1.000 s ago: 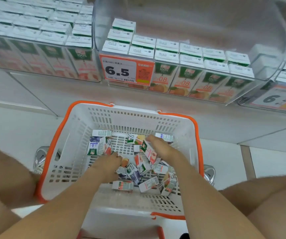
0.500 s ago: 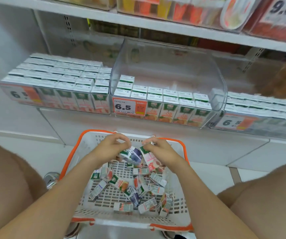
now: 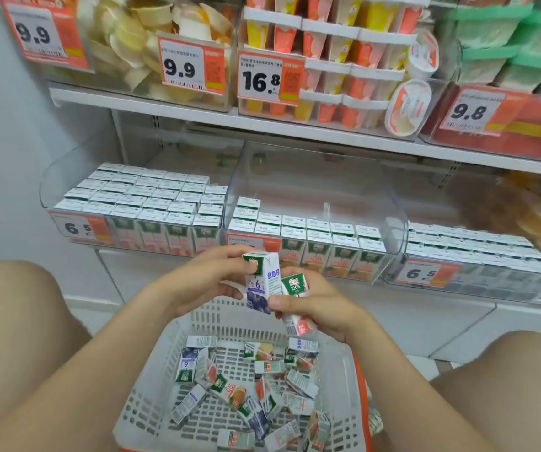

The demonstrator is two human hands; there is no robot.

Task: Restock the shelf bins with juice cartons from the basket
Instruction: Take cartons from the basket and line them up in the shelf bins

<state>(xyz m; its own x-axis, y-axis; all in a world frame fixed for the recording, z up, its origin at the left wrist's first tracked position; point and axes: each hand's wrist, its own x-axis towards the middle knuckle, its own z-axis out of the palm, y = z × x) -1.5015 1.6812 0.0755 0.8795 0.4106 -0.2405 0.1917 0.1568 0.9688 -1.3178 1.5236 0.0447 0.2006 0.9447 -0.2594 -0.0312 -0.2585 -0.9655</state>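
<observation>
Head view, centre frame: lifted out of the basket (image 3: 165, 363) at lower centre since a second ago, left hand (image 3: 197, 282) curled round a purple carton (image 3: 261, 283), right hand (image 3: 323, 313) pinching a peach carton (image 3: 295, 286), both held just below the half-filled middle bin (image 3: 328, 187), probably sorting flavours before shelving.

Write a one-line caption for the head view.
Above the basket, left hand holds a purple carton, right hand a pink-and-green carton, before the part-filled middle bin.
</observation>
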